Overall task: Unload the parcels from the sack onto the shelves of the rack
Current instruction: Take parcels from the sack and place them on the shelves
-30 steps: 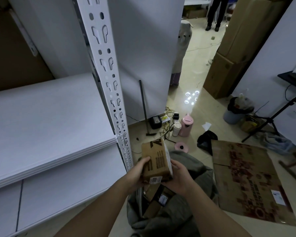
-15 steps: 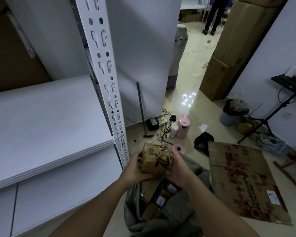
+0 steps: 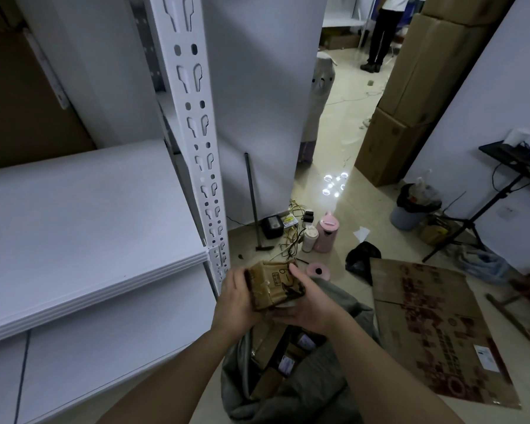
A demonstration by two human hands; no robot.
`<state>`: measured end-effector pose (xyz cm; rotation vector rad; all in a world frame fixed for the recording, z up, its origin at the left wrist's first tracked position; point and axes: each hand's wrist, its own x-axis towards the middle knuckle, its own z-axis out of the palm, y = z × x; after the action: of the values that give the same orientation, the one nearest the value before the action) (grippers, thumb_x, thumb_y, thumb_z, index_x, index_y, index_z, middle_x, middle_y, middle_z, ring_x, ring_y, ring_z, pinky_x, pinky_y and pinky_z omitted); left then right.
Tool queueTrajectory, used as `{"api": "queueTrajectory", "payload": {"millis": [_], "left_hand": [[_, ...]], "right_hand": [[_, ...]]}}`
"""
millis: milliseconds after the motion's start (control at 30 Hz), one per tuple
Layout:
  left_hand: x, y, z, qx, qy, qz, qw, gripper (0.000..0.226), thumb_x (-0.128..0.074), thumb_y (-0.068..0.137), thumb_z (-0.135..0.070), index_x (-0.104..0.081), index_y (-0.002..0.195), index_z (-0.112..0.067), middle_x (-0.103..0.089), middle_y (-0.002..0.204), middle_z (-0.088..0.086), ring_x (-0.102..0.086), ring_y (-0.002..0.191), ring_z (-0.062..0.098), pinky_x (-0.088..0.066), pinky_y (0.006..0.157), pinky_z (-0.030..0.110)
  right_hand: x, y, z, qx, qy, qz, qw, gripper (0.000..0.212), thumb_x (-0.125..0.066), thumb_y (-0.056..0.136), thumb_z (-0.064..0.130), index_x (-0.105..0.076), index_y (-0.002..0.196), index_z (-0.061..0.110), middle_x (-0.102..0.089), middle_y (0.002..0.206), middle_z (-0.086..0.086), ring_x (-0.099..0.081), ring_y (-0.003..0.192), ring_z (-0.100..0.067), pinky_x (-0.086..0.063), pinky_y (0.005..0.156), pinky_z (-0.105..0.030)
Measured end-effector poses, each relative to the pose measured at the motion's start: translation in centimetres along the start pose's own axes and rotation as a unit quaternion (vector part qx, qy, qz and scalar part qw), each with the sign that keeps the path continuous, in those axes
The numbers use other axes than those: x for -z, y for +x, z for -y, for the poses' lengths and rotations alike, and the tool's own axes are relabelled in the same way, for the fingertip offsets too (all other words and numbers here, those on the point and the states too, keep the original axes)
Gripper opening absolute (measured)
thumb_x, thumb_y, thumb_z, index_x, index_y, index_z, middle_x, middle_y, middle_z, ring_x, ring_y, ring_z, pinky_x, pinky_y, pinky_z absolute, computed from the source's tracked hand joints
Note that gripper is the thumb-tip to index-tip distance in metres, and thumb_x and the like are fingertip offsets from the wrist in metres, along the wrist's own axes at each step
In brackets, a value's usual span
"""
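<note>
Parcel (image 3: pixel 274 284) — a small brown cardboard box wrapped in clear tape, with a label and some handwriting on its upper face — is held in the air above the open mouth of the grey sack (image 3: pixel 291 390), just right of the rack's white perforated upright (image 3: pixel 196 142). It looks stiff and boxy, and probably light, since two bare hands carry it loosely; the glossy tape could make it a little slippery. The flat opposite sides are the sensible places to grip. The left hand (image 3: pixel 234 299) presses against its left end, fingers curled round the near edge. The right hand (image 3: pixel 308 307) cups it from below and the right, thumb laid along the top edge — so the box sits clamped between both palms, tilted slightly. More parcels (image 3: pixel 283 351) lie inside the sack, directly beneath. The nearest shelf (image 3: pixel 83 215) is to the left and bare where it shows; reaching it calls for a short swing leftward past the upright.
</note>
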<state>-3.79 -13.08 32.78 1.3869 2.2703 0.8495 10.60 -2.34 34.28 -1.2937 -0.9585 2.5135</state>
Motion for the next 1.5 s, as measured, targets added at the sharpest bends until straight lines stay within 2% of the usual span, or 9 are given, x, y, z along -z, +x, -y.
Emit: {"api": "queueTrajectory", "payload": {"millis": [200,300,400,500,700,867,1000,1267,1500], "left_hand": [[2.2,-1.6,-0.5,0.115,-0.242,0.176,0.947,0.100,-0.069,0.052,-0.079,-0.043,0.130,-0.023,-0.050,0.127,-0.004,-0.051,0.119,0.013,-0.048,0.096,0.026],[3.7,-2.2,-1.4,0.185,-0.325,0.222,0.901,0.043,-0.042,0.091,-0.058,-0.051,0.117,-0.024,-0.057,0.109,-0.011,-0.054,0.101,-0.002,-0.043,0.068,0.003],[6.1,-3.5,-3.2,0.249,-0.364,0.227,0.869,0.039,-0.024,0.101,-0.051,-0.056,0.105,-0.029,-0.059,0.097,-0.009,-0.054,0.094,0.008,-0.048,0.073,0.018],[5.0,-4.2,-1.8,0.303,-0.401,0.183,0.845,0.043,-0.029,0.101,-0.050,-0.063,0.095,-0.023,-0.064,0.083,0.000,-0.059,0.079,0.015,-0.048,0.074,0.027],[7.5,-6.4,-0.9,0.323,-0.422,0.089,0.842,0.049,-0.039,0.096,-0.054,-0.055,0.120,-0.014,-0.061,0.093,0.006,-0.059,0.079,0.016,-0.049,0.063,0.025],[9.9,-9.6,0.8,0.355,-0.452,-0.030,0.818,0.047,-0.046,0.094,-0.051,-0.050,0.124,-0.015,-0.063,0.102,0.007,-0.060,0.089,0.020,-0.052,0.079,0.033],[12.9,-12.2,2.5,0.351,-0.461,-0.085,0.810,0.052,-0.044,0.091,-0.053,-0.054,0.126,-0.017,-0.068,0.112,0.005,-0.063,0.100,0.016,-0.049,0.071,0.030],[23.0,-19.2,5.4,0.322,-0.451,-0.162,0.816,0.046,-0.029,0.094,-0.064,-0.055,0.117,-0.034,-0.061,0.112,-0.010,-0.056,0.113,0.015,-0.044,0.099,0.038],[32.1,-26.7,12.4,0.322,-0.429,-0.225,0.813,0.044,-0.027,0.096,-0.061,-0.058,0.111,-0.034,-0.061,0.113,-0.004,-0.052,0.112,0.015,-0.038,0.103,0.040]], "right_hand": [[-1.0,0.0,-0.4,0.049,-0.013,-0.079,0.996,0.057,-0.074,0.079,0.044,-0.058,0.123,0.012,-0.059,0.123,-0.015,-0.061,0.107,-0.037,-0.058,0.079,-0.047],[-1.8,0.3,-1.1,0.062,-0.061,-0.114,0.990,0.061,-0.074,0.077,0.049,-0.056,0.125,0.017,-0.062,0.119,-0.012,-0.060,0.108,-0.034,-0.053,0.091,-0.052],[-3.9,-0.1,-1.9,0.056,-0.107,-0.139,0.983,0.052,-0.063,0.083,0.058,-0.059,0.117,0.019,-0.063,0.110,-0.007,-0.058,0.107,-0.027,-0.048,0.098,-0.045],[-6.0,-1.1,-2.4,0.041,-0.127,-0.135,0.982,0.049,-0.045,0.094,0.059,-0.060,0.115,0.018,-0.062,0.107,-0.007,-0.057,0.103,-0.023,-0.047,0.095,-0.037],[-10.1,-1.0,-2.6,0.087,-0.208,-0.101,0.969,0.050,-0.043,0.096,0.054,-0.054,0.125,0.015,-0.057,0.117,-0.008,-0.052,0.100,-0.020,-0.040,0.071,-0.028],[-14.5,-0.4,-5.7,0.140,-0.256,-0.026,0.956,0.083,-0.050,0.060,0.091,-0.053,0.119,0.032,-0.058,0.124,-0.005,-0.058,0.113,-0.023,-0.046,0.100,-0.046],[-19.3,-2.3,-7.1,0.163,-0.289,0.041,0.943,0.043,-0.045,0.093,0.060,-0.054,0.117,0.025,-0.056,0.126,-0.008,-0.058,0.112,-0.020,-0.049,0.088,-0.032],[-30.7,-3.9,-10.5,0.142,-0.310,0.114,0.933,0.061,-0.042,0.085,0.073,-0.042,0.132,0.033,-0.059,0.124,-0.003,-0.061,0.110,-0.021,-0.054,0.086,-0.038],[-43.8,-5.5,-17.6,0.167,-0.270,0.130,0.939,0.041,-0.043,0.099,0.044,-0.036,0.137,0.030,-0.054,0.117,0.001,-0.053,0.102,-0.014,-0.042,0.064,-0.024]]}}
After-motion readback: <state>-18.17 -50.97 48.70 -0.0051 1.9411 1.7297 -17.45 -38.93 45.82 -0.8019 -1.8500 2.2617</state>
